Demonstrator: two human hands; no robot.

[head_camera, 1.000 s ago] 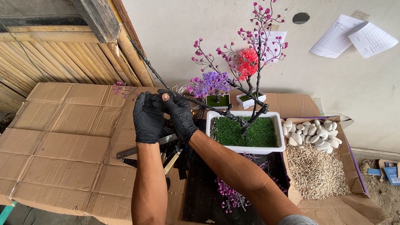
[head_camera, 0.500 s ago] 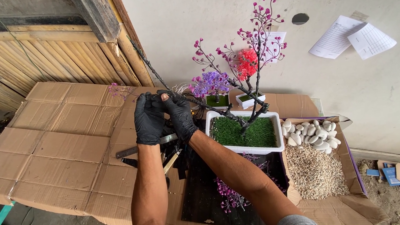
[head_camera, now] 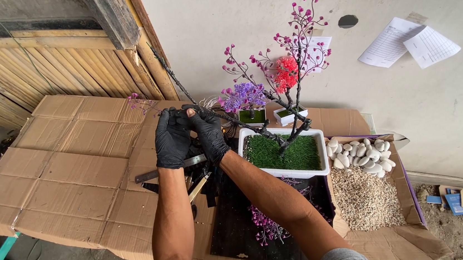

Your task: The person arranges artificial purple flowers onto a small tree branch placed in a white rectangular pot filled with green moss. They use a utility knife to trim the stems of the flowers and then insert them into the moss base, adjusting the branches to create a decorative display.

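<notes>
At the far left of the frame lie flattened brown cardboard sheets (head_camera: 72, 160), with a bamboo-slat wall (head_camera: 20, 76) above them. Just left of centre, the left hand (head_camera: 172, 138) in its black glove is closed around the thin dark wrapped wire branch (head_camera: 167, 68), thumb and fingers pinching it. The right hand (head_camera: 208, 133), also gloved in black, is closed on the same branch just beside the left, the two hands touching. The branch's long axis slants from the upper left, by the wooden post (head_camera: 116, 20), down to the right toward the white rectangular tray of green fake grass (head_camera: 284, 153), where the little tree of pink and purple beaded blossoms (head_camera: 287, 69) stands. Small purple buds (head_camera: 138, 102) hang just left of the left hand. Below the hands lie a flat metal blade (head_camera: 170, 167) and black scraps; nothing lies between the grip and the tray. Further right sits a cardboard box of white pebbles and fine gravel (head_camera: 362, 183), and papers (head_camera: 408, 42) are stuck on the pale wall at the upper right.
</notes>
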